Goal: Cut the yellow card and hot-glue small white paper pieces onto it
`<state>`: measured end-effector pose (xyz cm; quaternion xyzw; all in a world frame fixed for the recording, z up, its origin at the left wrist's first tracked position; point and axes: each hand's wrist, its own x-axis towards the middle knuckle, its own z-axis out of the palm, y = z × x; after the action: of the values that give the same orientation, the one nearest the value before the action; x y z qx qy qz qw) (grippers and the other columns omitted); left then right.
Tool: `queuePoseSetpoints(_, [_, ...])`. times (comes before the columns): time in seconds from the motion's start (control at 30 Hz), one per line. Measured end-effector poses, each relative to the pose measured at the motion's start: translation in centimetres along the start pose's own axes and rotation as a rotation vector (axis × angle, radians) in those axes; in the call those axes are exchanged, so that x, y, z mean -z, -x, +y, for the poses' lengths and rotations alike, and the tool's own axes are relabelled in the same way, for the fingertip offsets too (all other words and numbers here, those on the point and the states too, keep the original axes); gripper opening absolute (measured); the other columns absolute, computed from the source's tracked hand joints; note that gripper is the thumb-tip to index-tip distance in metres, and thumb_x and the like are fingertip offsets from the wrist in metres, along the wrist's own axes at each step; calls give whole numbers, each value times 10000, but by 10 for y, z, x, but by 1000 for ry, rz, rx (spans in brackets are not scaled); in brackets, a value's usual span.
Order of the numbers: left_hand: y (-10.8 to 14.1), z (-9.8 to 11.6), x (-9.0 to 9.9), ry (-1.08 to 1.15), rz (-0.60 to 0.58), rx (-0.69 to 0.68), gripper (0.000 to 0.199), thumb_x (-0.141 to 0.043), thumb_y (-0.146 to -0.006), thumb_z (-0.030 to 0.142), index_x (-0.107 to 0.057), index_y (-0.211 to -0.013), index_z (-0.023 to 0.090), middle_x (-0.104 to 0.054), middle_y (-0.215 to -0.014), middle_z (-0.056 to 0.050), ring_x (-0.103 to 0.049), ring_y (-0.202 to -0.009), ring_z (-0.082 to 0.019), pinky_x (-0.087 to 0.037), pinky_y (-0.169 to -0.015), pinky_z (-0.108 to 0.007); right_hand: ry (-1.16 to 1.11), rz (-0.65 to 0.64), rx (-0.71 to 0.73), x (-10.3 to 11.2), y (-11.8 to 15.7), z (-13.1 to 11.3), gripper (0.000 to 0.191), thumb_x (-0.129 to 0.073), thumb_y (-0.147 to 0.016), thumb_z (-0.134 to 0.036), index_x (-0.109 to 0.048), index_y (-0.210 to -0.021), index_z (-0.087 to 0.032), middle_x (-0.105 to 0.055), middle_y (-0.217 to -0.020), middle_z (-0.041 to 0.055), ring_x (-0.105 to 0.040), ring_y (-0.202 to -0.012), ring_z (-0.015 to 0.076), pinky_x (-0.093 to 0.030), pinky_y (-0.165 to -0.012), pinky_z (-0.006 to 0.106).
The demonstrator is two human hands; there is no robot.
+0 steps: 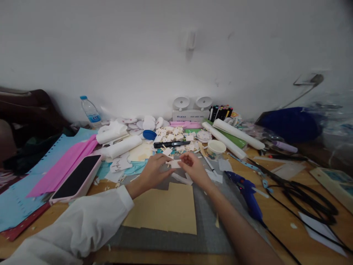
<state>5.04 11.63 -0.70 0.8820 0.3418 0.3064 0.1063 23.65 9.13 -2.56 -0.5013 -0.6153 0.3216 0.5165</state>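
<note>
A small white card-like piece [175,164] is held up between my two hands over the grey cutting mat [212,228]. My left hand [154,170], in a white sleeve, pinches it from the left, where a short thin stick seems to jut out. The fingers of my right hand [193,168] are closed at its right edge, the arm bare. Below them on the mat lies a tan sheet of cardboard [165,208] with a stepped top edge. Just beyond my hands a black utility knife [171,144] rests by a heap of small cream pieces with sticks [172,134].
On the right lie a blue glue gun [246,193] and coiled black cable [306,202]. A paper cup [216,147] and white rolls [224,140] stand behind. To the left are a phone [77,178], pink paper [63,165] and a water bottle [91,111].
</note>
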Motion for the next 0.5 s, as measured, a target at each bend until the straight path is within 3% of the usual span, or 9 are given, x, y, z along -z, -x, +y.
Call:
queuePoseSetpoints(0.13, [-4,6,-14,12,-4,44,515,-694,-799,291,-495,-1241,117,-560,-1118,-161,-545,-1035,-289,-455,-877,-427,133,52,-18,14,-8,12,135,-501,-784,-319,-506,-854,-204,-555,-688,-9,-553,-600,159,-463,-557,271])
queuePoseSetpoints(0.3, [1,20,-24,78,-214,-57,292,-623,-821,194,-585,-1110,203,-591,-1054,-86,-573,-988,-247,-471,-857,-362,463,115,-29,31,-8,12,189,-432,-810,-135,-550,-952,-174,-598,-886,80,-583,-834,214,-462,-763,337])
queuePoseSetpoints(0.37, [1,24,-28,112,-290,-102,317,-578,-832,156,-586,-1137,242,-603,-1047,-61,-588,-956,-222,-476,-831,-323,607,104,-40,34,-3,3,250,-412,-812,-70,-559,-994,-158,-588,-985,116,-567,-927,232,-436,-819,350])
queuePoseSetpoints(0.43, [-3,25,-32,144,-330,-118,312,-553,-830,135,-605,-1113,254,-612,-993,-45,-602,-881,-200,-483,-773,-287,738,71,-68,30,6,-10,262,-415,-810,-32,-575,-987,-140,-590,-1003,146,-571,-924,247,-433,-795,349])
queuePoseSetpoints(0.5, [-10,26,-36,177,-329,-101,198,-569,-812,134,-650,-956,244,-616,-901,-25,-607,-811,-182,-482,-728,-255,850,33,-98,21,20,-24,259,-425,-803,-3,-595,-952,-129,-605,-974,170,-582,-889,261,-435,-744,342])
